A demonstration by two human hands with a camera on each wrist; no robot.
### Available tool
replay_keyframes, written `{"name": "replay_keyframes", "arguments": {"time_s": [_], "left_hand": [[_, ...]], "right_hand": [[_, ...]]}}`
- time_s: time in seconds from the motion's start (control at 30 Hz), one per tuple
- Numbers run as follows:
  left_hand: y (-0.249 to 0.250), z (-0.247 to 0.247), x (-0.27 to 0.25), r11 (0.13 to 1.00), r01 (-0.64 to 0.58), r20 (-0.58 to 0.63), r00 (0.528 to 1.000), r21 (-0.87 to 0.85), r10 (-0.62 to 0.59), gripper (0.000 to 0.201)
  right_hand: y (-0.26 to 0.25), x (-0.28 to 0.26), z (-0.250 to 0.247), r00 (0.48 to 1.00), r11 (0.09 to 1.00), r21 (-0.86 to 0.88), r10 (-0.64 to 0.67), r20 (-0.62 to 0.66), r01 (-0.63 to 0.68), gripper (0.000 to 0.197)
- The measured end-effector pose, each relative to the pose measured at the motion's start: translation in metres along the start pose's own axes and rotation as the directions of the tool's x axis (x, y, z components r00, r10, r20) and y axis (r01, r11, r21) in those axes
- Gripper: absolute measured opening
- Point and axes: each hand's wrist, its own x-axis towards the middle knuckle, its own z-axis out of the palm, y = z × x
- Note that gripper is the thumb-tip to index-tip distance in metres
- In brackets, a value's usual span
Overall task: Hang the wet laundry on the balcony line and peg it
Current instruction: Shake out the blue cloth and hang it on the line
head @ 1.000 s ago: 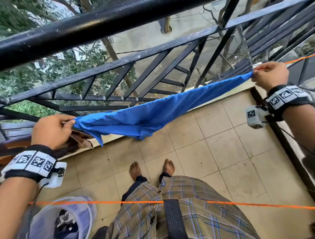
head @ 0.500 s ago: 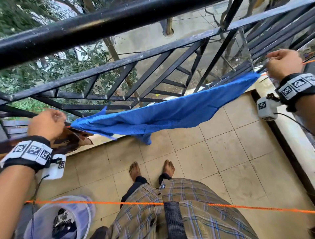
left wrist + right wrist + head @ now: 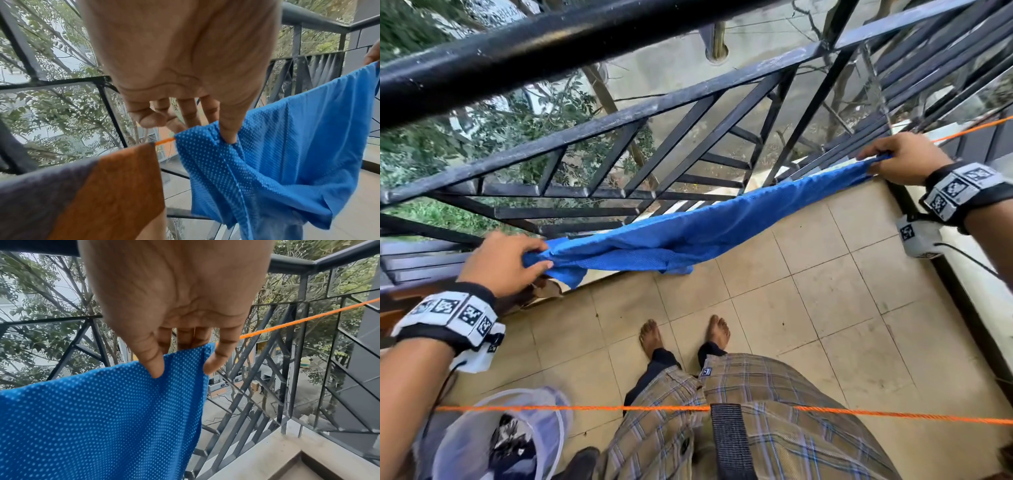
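Observation:
A blue mesh cloth (image 3: pixel 709 226) (image 3: pixel 287 154) (image 3: pixel 98 415) is draped along the orange line (image 3: pixel 972 128) (image 3: pixel 308 319) (image 3: pixel 164 141) beside the railing. My left hand (image 3: pixel 539 255) (image 3: pixel 205 129) pinches the cloth's left end, thumb pressed into a fold. At the other end my right hand (image 3: pixel 871 164) (image 3: pixel 183 363) pinches the corner between thumb and fingers, just where the line comes out. The cloth's lower edge sags in loose folds. A brown and grey garment (image 3: pixel 102 186) (image 3: pixel 544 291) hangs on the same line just left of the cloth.
The black metal railing (image 3: pixel 688 102) runs close behind the line. A second orange line (image 3: pixel 551 408) crosses at my waist. A white mesh laundry basket (image 3: pixel 551 445) with dark clothes stands on the tiled floor (image 3: pixel 825 291) at my left. My bare feet are below the cloth.
The right hand, raised off the cloth's end half a second ago, has come back down and pinches the corner. The left hand has shifted right and down, and the cloth hangs straighter.

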Motion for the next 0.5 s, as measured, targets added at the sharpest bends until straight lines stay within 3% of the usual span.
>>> {"name": "replay_keyframes", "arguments": {"time_s": [0.17, 0.37, 0.5], "left_hand": [[-0.016, -0.002, -0.011, 0.997, 0.083, -0.062, 0.995, 0.000, -0.083, 0.020], [-0.028, -0.002, -0.010, 0.991, 0.116, 0.001, 0.993, -0.061, -0.116, 0.020], [-0.015, -0.006, -0.008, 0.990, 0.130, -0.041, 0.990, -0.059, -0.132, 0.027]], "right_hand": [[-0.003, 0.005, 0.004, 0.999, 0.996, -0.088, -0.023, -0.024, 0.021, 0.030], [-0.018, 0.012, 0.001, 0.998, 0.996, -0.084, -0.038, 0.051, 0.042, 0.028], [-0.013, 0.005, 0.000, 0.998, 0.999, -0.023, -0.029, -0.063, 0.028, 0.034]]}}
